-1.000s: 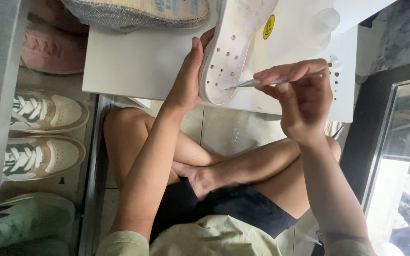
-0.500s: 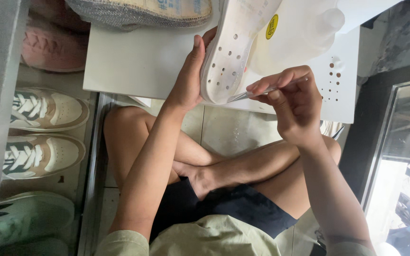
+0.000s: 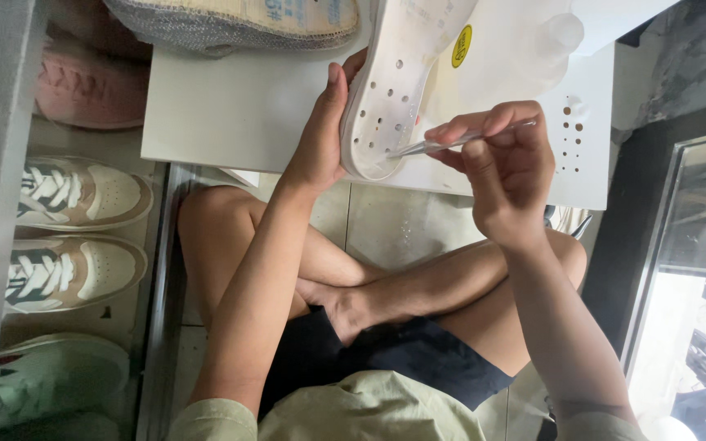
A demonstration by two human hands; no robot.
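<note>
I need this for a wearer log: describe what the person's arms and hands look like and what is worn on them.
Both arms are bare from just above the elbow down. Short pale olive-green sleeves show at the bottom edge, one on each upper arm. The left hand and right hand wear no gloves. No rings, watch or bracelet show on either. The fingernails are short and unpainted.

Bare white board left; sneakers crowd shelf.
</note>
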